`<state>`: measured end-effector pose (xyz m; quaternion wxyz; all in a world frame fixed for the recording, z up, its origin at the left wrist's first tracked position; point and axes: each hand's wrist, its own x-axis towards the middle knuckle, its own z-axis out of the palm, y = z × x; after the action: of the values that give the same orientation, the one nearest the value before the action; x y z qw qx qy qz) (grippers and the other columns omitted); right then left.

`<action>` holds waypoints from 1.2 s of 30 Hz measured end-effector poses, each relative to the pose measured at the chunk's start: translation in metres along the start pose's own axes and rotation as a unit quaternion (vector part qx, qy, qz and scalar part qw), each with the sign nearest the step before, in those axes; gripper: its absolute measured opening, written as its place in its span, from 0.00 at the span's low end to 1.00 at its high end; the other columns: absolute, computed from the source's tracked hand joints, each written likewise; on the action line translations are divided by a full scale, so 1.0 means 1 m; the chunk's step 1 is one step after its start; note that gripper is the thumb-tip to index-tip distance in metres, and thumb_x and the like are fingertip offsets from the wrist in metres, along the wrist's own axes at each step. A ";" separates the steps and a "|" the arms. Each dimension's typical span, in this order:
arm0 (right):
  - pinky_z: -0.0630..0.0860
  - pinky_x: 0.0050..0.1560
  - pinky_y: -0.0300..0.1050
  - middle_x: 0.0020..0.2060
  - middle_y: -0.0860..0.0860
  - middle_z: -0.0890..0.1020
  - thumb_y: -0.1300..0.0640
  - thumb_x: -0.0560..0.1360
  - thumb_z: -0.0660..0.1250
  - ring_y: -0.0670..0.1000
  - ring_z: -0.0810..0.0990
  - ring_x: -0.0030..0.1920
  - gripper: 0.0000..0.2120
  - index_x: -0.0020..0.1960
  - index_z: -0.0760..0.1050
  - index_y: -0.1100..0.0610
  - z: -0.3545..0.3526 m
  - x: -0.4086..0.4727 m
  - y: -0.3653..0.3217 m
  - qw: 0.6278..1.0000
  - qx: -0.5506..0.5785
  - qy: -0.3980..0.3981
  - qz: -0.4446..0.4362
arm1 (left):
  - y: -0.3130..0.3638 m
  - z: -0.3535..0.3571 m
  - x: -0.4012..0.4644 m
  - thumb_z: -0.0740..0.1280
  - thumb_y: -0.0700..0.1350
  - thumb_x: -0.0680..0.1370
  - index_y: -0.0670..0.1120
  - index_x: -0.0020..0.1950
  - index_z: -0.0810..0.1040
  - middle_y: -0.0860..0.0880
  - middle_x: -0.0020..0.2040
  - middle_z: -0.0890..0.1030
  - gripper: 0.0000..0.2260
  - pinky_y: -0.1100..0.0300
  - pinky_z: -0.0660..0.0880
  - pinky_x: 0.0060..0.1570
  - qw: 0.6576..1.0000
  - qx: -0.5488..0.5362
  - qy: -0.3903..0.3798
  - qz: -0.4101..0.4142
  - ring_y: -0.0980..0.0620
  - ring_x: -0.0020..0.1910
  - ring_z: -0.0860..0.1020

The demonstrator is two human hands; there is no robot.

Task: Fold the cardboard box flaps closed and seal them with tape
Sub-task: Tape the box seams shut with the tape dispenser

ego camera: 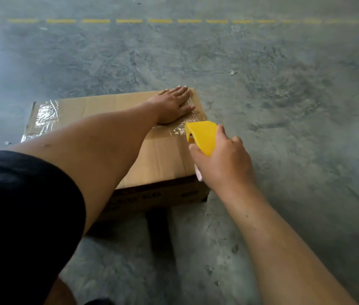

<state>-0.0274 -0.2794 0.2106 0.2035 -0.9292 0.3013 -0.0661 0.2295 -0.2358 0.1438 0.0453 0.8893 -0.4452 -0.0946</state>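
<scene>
A brown cardboard box (99,106) lies on the concrete floor with its top flaps folded shut. Clear tape (44,116) covers its left end, and more clear tape (180,128) runs along the seam to the right edge. My left hand (173,105) lies flat with straight fingers on the far right corner of the top, pressing on the tape. My right hand (222,159) grips a yellow tape dispenser (201,136) at the box's right edge, its front end touching the taped seam.
Grey concrete floor (284,106) surrounds the box. A dashed yellow line (128,20) crosses the floor far ahead. A dark sleeve (20,205) fills the lower left. Small scraps of litter (232,72) lie on the floor.
</scene>
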 end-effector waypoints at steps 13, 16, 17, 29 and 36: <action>0.65 0.45 0.44 0.61 0.58 0.71 0.34 0.74 0.60 0.58 0.75 0.58 0.41 0.78 0.52 0.54 -0.002 -0.022 0.007 1.000 0.021 -0.010 0.007 | 0.033 0.012 -0.037 0.48 0.60 0.83 0.47 0.82 0.48 0.49 0.82 0.47 0.31 0.51 0.45 0.78 0.993 0.018 -0.018 0.111 0.52 0.80 0.46; 0.64 0.45 0.44 0.61 0.59 0.71 0.35 0.75 0.60 0.58 0.74 0.59 0.40 0.78 0.52 0.54 -0.001 -0.028 0.013 1.000 0.015 -0.001 0.006 | 0.033 0.014 -0.029 0.47 0.62 0.83 0.47 0.82 0.48 0.50 0.82 0.48 0.31 0.51 0.47 0.78 0.994 0.026 -0.003 0.108 0.52 0.80 0.47; 0.64 0.45 0.45 0.62 0.59 0.71 0.35 0.75 0.59 0.58 0.74 0.59 0.40 0.78 0.52 0.54 0.000 -0.033 0.018 1.000 0.009 0.001 0.011 | 0.035 0.014 -0.027 0.47 0.63 0.83 0.47 0.82 0.48 0.50 0.82 0.48 0.32 0.51 0.47 0.78 0.993 0.027 -0.003 0.112 0.52 0.80 0.47; 0.67 0.47 0.46 0.63 0.59 0.70 0.35 0.75 0.60 0.60 0.74 0.59 0.40 0.78 0.52 0.54 0.005 -0.068 0.045 0.999 0.025 0.032 0.011 | 0.082 0.013 -0.047 0.51 0.63 0.82 0.43 0.82 0.47 0.46 0.82 0.47 0.35 0.47 0.48 0.78 0.987 0.050 -0.016 0.149 0.49 0.80 0.46; 0.66 0.45 0.46 0.62 0.59 0.71 0.36 0.75 0.60 0.58 0.75 0.58 0.39 0.78 0.52 0.54 0.006 -0.092 0.059 0.998 0.035 0.044 0.009 | 0.084 0.023 -0.057 0.47 0.71 0.78 0.48 0.82 0.44 0.49 0.82 0.46 0.40 0.50 0.45 0.78 0.991 0.062 -0.014 0.119 0.53 0.80 0.44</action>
<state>-0.1325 -0.2670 0.1805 0.2234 -0.9150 0.3156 -0.1156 0.1258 -0.2404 0.1428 -0.0057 0.8298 -0.5531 -0.0734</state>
